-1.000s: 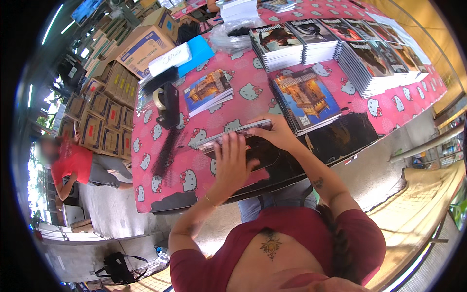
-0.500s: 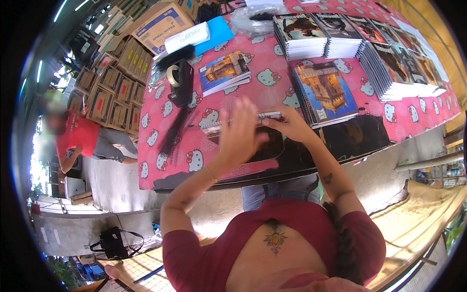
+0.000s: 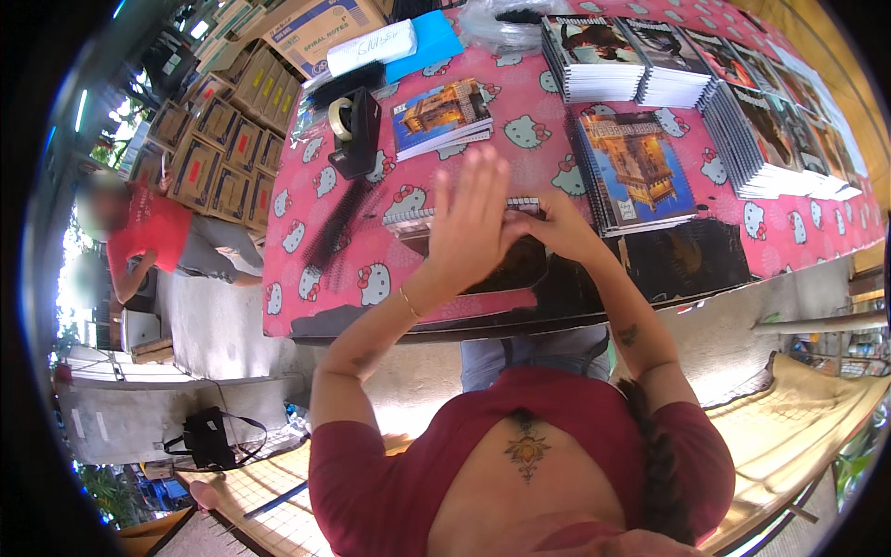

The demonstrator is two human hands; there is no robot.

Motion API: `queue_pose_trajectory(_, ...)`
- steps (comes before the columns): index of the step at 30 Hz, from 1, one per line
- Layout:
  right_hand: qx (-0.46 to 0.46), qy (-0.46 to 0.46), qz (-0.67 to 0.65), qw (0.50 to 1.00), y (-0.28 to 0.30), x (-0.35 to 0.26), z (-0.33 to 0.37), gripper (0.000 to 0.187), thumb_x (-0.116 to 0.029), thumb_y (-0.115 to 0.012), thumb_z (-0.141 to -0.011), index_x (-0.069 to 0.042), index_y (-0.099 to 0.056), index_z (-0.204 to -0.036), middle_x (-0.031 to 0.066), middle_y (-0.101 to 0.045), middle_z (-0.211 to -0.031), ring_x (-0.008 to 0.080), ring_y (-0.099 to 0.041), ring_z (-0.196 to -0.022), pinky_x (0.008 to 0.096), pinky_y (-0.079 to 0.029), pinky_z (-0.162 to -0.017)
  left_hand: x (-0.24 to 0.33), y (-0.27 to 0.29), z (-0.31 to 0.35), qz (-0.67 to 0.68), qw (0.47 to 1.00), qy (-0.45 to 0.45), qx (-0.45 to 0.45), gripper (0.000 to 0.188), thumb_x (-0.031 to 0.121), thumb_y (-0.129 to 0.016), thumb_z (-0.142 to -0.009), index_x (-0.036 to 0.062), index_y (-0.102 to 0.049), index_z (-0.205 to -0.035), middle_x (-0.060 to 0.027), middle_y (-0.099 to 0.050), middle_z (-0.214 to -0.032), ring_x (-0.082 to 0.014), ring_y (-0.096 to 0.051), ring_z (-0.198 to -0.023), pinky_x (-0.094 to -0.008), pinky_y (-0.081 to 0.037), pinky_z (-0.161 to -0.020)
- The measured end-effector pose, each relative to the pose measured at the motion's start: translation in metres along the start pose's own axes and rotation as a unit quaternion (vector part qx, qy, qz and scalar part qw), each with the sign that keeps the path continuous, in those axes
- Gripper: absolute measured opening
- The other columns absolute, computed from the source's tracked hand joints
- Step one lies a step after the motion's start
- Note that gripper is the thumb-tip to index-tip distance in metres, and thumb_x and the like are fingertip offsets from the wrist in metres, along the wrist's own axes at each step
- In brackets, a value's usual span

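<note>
A spiral notebook is held on edge at the near side of the table, with its bound edge up. My right hand grips its right end between thumb and fingers. Held flat with the fingers stretched out, my left hand rests against the bound edge and hides the notebook's middle. Just beyond lies a small stack of unbound pages with a blue and orange castle cover. To the right of my right hand is a pile of bound notebooks with the same cover. Loose black plastic coils lie to the left.
A black tape dispenser stands left of the pages. Stacks of spiral notebooks fill the far right of the pink table cover. Cardboard boxes are piled at left, near another person in a red shirt.
My left hand has moved slightly up and right along the notebook's bound edge, its fingers now pointing away from me. My right hand keeps its grip. The whole view has shifted slightly.
</note>
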State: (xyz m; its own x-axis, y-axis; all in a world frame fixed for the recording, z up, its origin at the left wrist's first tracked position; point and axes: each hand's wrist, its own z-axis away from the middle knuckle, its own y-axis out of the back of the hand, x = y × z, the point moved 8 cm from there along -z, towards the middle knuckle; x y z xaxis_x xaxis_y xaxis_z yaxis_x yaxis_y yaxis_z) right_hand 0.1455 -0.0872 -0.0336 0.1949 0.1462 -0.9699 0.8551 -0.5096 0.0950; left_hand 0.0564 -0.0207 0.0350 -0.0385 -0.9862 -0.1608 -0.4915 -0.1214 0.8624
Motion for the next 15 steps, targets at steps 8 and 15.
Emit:
queue_pose_trajectory(8,0.037,-0.013,0.114,0.993,0.005,-0.04,0.007,0.026,-0.009,-0.07,-0.095,0.004,-0.069,-0.117,0.0072,-0.073,-0.099,0.0107,-0.065,-0.09,0.0294,-0.054,-0.081,-0.014,0.022,0.002,0.198,0.979,0.02,0.031,0.034,0.025,-0.07,-0.093,0.007,-0.063,-0.121,-0.0118,-0.07,-0.117,-0.0292,-0.066,-0.113,-0.0554,-0.029,-0.116)
queue_pose_trajectory(15,0.018,-0.098,-0.02,0.995,0.046,-0.033,0.019,0.025,-0.009,-0.072,-0.093,0.005,-0.071,-0.114,0.0051,-0.072,-0.093,0.0103,-0.068,-0.085,0.0277,-0.055,-0.077,-0.01,0.023,-0.003,0.227,0.971,0.047,0.062,0.024,0.021,-0.073,-0.091,0.0089,-0.065,-0.11,-0.0065,-0.072,-0.099,-0.0276,-0.07,-0.09,-0.0527,-0.036,-0.109)
